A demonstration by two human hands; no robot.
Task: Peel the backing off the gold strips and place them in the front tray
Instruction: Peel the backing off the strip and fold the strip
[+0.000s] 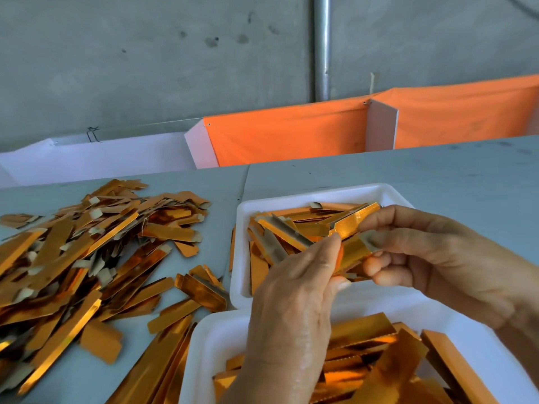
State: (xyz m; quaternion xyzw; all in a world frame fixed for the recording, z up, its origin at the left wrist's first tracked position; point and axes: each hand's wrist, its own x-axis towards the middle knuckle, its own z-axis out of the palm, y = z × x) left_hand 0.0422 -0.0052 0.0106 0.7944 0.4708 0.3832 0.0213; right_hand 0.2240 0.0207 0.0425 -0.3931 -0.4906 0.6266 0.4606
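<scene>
Both hands hold one gold strip [354, 221] above the far white tray [320, 193]. My left hand [300, 290] pinches the strip near its middle with thumb and forefinger. My right hand [423, 252] pinches a grey backing tab [368, 243] at the strip's lower part, its fingers curled round it. The far tray holds several gold strips with grey backing showing. The near white tray [215, 339] at the bottom also holds several gold strips, partly hidden by my left wrist.
A big loose pile of gold strips [75, 258] covers the grey table [437, 176] on the left. A few strips [204, 290] lie between the pile and the trays. Behind the table stand an orange cloth barrier [291, 135] and a concrete wall.
</scene>
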